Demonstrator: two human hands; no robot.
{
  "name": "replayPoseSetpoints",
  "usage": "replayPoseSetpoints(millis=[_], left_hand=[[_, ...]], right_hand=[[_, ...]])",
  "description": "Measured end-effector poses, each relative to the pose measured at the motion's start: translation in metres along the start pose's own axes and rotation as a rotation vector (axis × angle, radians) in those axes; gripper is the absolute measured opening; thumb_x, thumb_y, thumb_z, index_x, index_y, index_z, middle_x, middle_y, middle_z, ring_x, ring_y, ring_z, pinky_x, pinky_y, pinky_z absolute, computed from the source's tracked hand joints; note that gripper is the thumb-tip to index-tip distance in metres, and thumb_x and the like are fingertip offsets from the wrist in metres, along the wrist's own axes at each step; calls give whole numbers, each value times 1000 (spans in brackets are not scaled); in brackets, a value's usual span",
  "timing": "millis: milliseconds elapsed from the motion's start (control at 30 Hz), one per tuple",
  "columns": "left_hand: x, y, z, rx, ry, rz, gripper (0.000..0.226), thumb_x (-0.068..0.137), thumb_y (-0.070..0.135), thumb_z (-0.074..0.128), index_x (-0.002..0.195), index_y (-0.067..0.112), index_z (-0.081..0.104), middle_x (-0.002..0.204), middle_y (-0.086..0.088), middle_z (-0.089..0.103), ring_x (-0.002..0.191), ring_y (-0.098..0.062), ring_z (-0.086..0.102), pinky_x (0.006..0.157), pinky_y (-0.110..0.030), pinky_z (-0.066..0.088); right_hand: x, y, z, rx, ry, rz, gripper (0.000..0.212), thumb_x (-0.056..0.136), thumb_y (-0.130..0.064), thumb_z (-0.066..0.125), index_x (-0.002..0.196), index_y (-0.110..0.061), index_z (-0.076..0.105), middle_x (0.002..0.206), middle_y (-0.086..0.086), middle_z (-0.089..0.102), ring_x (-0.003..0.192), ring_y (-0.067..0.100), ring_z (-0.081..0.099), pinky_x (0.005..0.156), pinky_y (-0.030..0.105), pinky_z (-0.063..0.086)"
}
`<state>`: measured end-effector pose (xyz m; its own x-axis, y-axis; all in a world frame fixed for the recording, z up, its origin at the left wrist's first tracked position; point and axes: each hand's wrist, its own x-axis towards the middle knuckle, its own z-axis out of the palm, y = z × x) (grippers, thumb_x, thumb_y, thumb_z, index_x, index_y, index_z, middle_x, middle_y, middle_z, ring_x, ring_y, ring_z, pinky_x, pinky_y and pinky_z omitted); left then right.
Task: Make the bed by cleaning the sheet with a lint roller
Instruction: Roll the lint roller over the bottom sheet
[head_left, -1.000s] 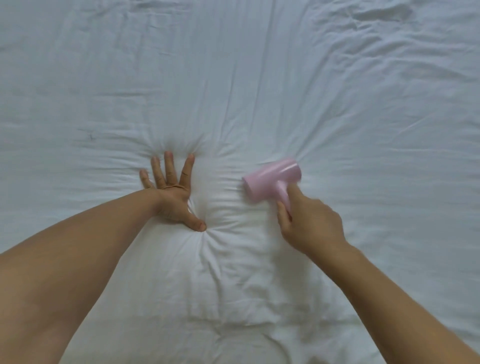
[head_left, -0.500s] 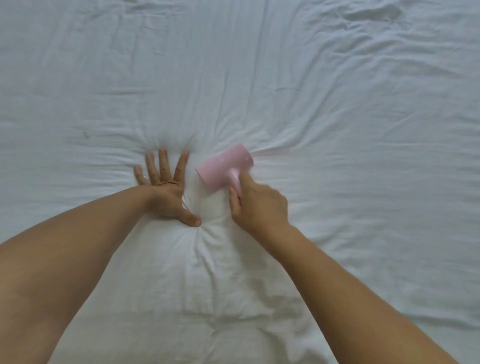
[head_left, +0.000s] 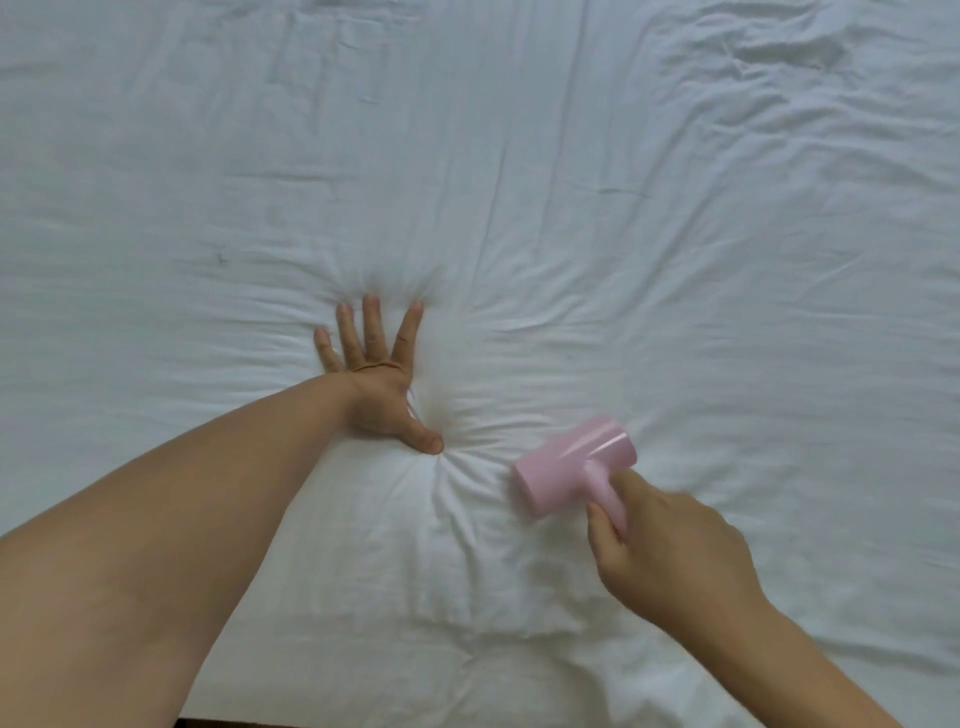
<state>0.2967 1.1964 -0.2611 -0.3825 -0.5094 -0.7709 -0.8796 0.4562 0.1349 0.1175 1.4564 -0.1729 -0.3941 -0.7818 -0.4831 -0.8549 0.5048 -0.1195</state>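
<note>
1. Pressing flat into a white bed sheet (head_left: 571, 156), left hand (head_left: 376, 387) with fingers (head_left: 372, 327) straight and spread, thumb splayed toward the right, palm down.
2. Sinking into the sheet under that palm, with creases fanning outward from the fingertips and from the thumb tip.
3. Gripping the handle of a pink lint roller (head_left: 574, 465), right hand (head_left: 670, 551) with fingers curled round the handle, thumb lying along its near side and forefinger extended along the top.
4. Lying on the sheet just right of the left thumb, apart from it, the roller's pink drum tilted with its far end pointing up and to the right.
5. Reaching in from the lower corners, both bare forearms, the left crossing from the lower left edge, the right from the lower right.
6. Filling nearly the whole view, the wrinkled sheet, with a rumpled patch near the upper right corner and long folds running top to bottom through the middle.
7. Showing at the bottom edge, a thin dark strip (head_left: 218, 723) below the sheet, too narrow to identify.
</note>
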Motion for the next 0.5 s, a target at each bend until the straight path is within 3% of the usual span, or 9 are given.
replayPoseSetpoints(millis=[100,200,333,400,500], left_hand=[[1,-3,1,-22,3,29,171,37,88,78,128,42,-59,132,-16,-68,121,-44,-62,106,-72,-29],[3,-7,2,-42,13,68,169,39,88,78,128,43,-58,131,-16,-68,120,-43,-64,106,-70,-31],[8,-12,5,-46,37,94,168,38,91,77,131,45,-56,135,-17,-66,122,-43,-62,106,-67,-32],[11,-12,5,-37,31,90,168,39,91,77,131,45,-56,136,-18,-65,123,-44,-61,106,-67,-32],[9,-11,5,-24,33,68,168,40,89,79,129,45,-57,134,-16,-66,124,-44,-60,107,-67,-31]], right_hand=[[50,-24,-23,44,116,1,25,95,-50,41,95,-25,46,89,4,66,88,38,63,65,37,40],[144,-59,-43,124,297,-53,34,97,-48,41,115,-20,52,101,13,68,94,42,63,70,39,41],[250,-90,-69,107,254,-84,43,100,-46,39,132,-17,47,113,12,63,104,38,61,75,39,41],[257,-87,-69,95,201,-93,42,101,-44,38,133,-19,45,111,8,60,99,33,57,76,38,39],[204,-50,-46,91,206,-114,31,100,-43,39,119,-20,45,95,5,54,86,32,54,73,38,38]])
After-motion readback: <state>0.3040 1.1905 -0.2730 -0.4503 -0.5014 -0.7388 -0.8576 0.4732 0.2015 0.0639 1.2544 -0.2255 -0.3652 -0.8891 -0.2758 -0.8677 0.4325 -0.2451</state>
